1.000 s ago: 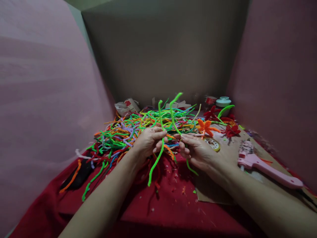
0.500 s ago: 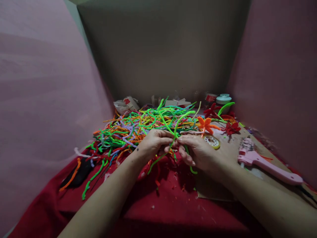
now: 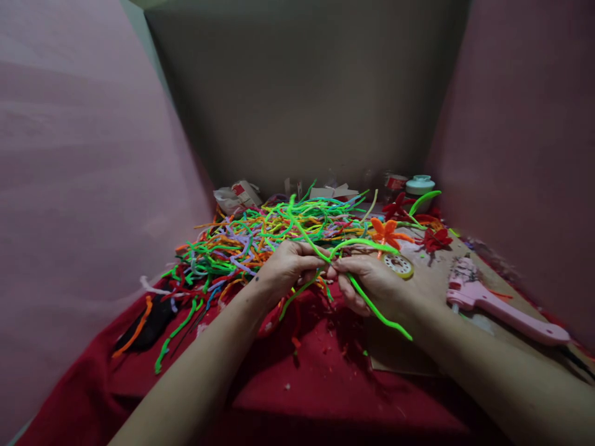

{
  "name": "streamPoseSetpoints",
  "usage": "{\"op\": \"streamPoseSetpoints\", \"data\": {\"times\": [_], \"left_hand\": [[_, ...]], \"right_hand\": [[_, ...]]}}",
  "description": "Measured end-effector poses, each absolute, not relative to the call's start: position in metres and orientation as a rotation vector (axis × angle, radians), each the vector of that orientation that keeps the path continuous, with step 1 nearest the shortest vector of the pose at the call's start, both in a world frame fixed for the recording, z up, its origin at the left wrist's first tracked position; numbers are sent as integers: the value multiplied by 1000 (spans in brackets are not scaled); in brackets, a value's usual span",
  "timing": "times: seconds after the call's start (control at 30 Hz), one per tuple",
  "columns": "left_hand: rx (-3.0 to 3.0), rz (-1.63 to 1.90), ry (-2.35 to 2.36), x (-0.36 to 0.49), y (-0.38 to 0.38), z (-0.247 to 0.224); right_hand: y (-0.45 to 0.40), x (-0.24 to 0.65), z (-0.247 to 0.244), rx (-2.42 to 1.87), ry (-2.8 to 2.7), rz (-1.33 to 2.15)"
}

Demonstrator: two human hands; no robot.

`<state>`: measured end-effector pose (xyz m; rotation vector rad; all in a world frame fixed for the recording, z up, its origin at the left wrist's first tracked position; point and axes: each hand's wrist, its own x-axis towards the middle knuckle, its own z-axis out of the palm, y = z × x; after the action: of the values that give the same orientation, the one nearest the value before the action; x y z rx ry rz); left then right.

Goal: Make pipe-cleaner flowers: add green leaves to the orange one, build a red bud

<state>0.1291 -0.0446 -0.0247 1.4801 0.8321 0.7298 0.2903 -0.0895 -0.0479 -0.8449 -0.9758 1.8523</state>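
Bright green pipe cleaners (image 3: 377, 313) cross between my two hands, their ends sticking out up, right and down. My left hand (image 3: 290, 263) pinches them at the crossing, thumb and fingers pressed together. Close against it, my right hand (image 3: 367, 279) grips the same pipe cleaners with its thumb and forefinger, the other fingers curled. One end arcs over my right hand, and another runs down in front of it. The exact point where they join is partly hidden by my fingertips. Behind my hands spreads a tangled heap of many-coloured pipe cleaners (image 3: 232, 238).
A pink glue gun (image 3: 506, 313) lies on a brown board (image 3: 404, 356) at the right. Near it are an orange pipe-cleaner flower (image 3: 385, 232), a red one (image 3: 437, 239) and a round yellow-rimmed spool (image 3: 398, 266). A jar with a pale blue lid (image 3: 420, 183) stands behind. Red cloth (image 3: 288, 396) covers the front.
The upper right green end has swung down to the right, and the lower one now reaches further right. The upper left end leans more to the left. Both hands stay nearly in place.
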Motion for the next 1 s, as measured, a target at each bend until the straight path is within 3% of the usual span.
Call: {"op": "streamPoseSetpoints", "data": {"times": [0.77,1.0], "left_hand": [[2066,720,895,121,-53,-19],[1751,634,908,124,-58,-4]], "right_hand": [[-90,288,-55,-744,-879,2075],[-96,284,-54,-771,-977,1872]]}}
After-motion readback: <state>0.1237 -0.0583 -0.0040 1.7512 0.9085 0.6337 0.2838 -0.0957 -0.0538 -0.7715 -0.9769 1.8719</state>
